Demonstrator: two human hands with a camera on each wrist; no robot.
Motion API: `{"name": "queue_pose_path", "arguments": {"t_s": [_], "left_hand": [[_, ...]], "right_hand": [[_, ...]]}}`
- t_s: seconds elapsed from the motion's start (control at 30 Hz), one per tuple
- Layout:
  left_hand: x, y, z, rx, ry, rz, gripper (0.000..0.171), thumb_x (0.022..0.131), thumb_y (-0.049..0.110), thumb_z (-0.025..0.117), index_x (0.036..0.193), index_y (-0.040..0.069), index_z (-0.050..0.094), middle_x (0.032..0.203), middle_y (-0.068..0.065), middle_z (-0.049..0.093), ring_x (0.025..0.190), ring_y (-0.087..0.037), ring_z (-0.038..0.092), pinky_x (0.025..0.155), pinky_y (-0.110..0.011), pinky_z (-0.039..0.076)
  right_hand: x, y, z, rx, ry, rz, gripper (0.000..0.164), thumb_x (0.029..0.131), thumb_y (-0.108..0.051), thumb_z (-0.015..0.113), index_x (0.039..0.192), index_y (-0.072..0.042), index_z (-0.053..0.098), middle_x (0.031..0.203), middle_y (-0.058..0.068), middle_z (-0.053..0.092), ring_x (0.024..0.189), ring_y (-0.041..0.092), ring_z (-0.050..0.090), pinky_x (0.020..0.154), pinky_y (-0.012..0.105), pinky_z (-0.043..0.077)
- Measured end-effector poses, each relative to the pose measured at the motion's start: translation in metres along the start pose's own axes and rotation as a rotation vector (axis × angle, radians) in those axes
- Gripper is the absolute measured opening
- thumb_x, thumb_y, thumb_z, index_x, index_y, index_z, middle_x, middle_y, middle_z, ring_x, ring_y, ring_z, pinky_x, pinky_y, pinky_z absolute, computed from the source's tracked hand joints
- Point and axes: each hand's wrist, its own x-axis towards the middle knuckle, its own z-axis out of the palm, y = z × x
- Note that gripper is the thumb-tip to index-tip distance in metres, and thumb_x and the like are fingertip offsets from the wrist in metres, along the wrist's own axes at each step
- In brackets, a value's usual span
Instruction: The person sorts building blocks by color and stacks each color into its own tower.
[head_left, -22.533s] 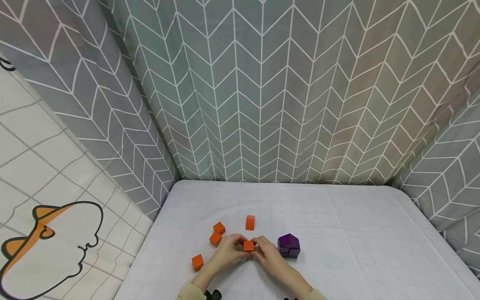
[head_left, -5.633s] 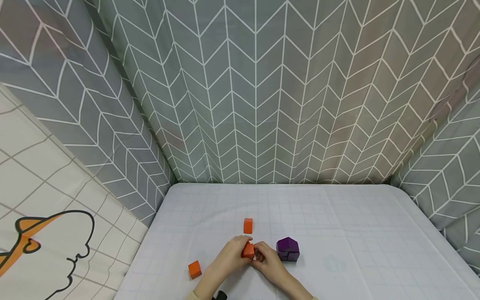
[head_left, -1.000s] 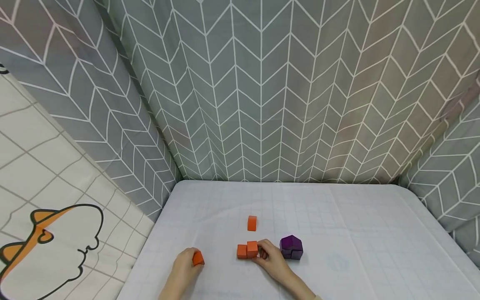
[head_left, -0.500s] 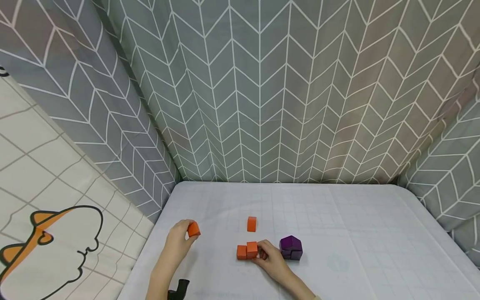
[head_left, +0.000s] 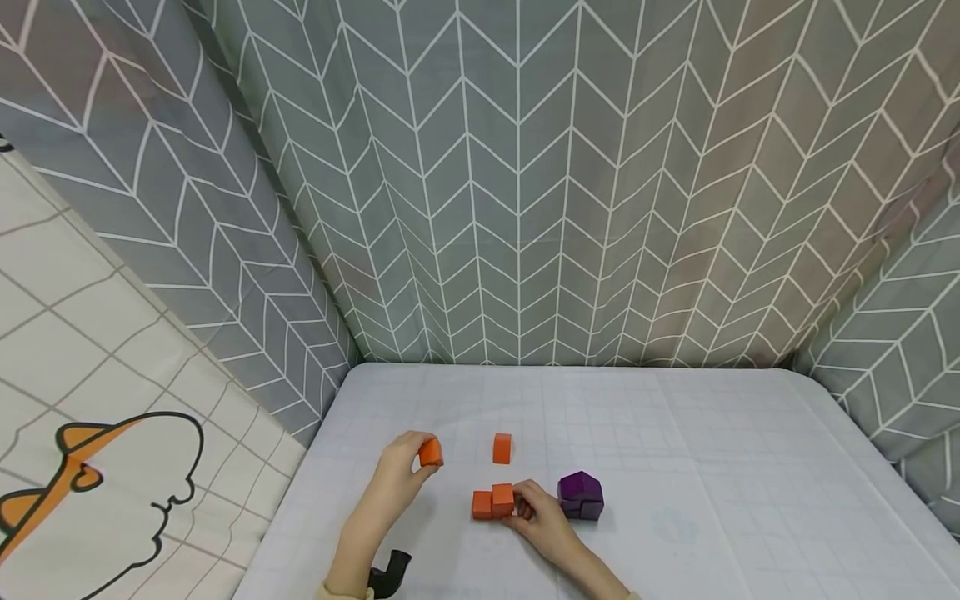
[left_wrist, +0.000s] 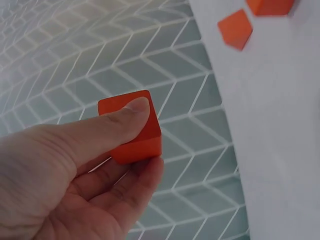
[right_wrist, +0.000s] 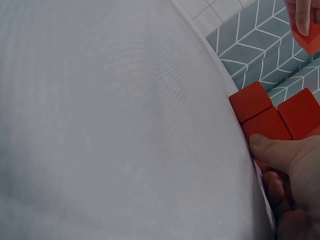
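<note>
My left hand [head_left: 400, 475] pinches an orange cube [left_wrist: 137, 130] between thumb and fingertips, raised over the left part of the table. In the left wrist view the thumb lies across one face of it. On the table at centre stands a small group of orange blocks [head_left: 483, 504], two side by side and one stacked on top. My right hand [head_left: 545, 522] holds this group from its right side, its thumb on a lower orange block [right_wrist: 267, 125] in the right wrist view. Behind the group lies a single orange block [head_left: 502, 448].
A purple block shape [head_left: 581, 496], made of joined pieces, stands just right of my right hand. The white-covered table [head_left: 712, 467] ends at a patterned grey curtain [head_left: 517, 208] at the back. A black wrist-camera part [head_left: 390, 573] sits at my left wrist.
Earlier, loose orange cubes lay at the left; the middle ones joined the central group. My left hand picked up the last left cube, lifted it and carried it rightward. My right hand stayed put.
</note>
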Motion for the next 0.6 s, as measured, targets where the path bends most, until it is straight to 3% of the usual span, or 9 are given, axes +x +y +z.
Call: {"name": "queue_pose_path", "arguments": {"t_s": [0.17,0.4,0.6], "left_hand": [[-0.001,0.006,0.015,-0.001,-0.090,-0.004,0.035,0.068,0.003,0.074,0.100,0.004,0.059,0.095,-0.004,0.059,0.089,-0.020,0.054,0.077,-0.033,0.048],[-0.003,0.011,0.032,-0.038,-0.152,0.024,0.033,0.067,0.001,0.073,0.097,0.003,0.059,0.093,-0.003,0.059,0.088,-0.020,0.054,0.076,-0.034,0.047],[-0.007,0.009,0.048,-0.063,-0.208,0.036,0.032,0.067,0.001,0.073,0.096,0.004,0.060,0.091,-0.001,0.059,0.085,-0.017,0.054,0.075,-0.033,0.047]], "right_hand": [[-0.001,0.000,0.001,0.024,0.012,-0.031,0.031,0.072,-0.015,0.072,0.100,-0.011,0.058,0.082,-0.002,0.053,0.064,0.015,0.050,0.054,0.019,0.042],[0.000,0.000,0.001,-0.016,0.014,-0.017,0.029,0.072,-0.014,0.072,0.098,-0.015,0.059,0.080,-0.006,0.051,0.064,0.008,0.048,0.055,0.017,0.042],[0.000,-0.001,0.001,-0.008,0.021,-0.035,0.031,0.071,-0.010,0.073,0.098,-0.015,0.059,0.079,-0.005,0.051,0.063,0.010,0.049,0.054,0.019,0.043]]}}
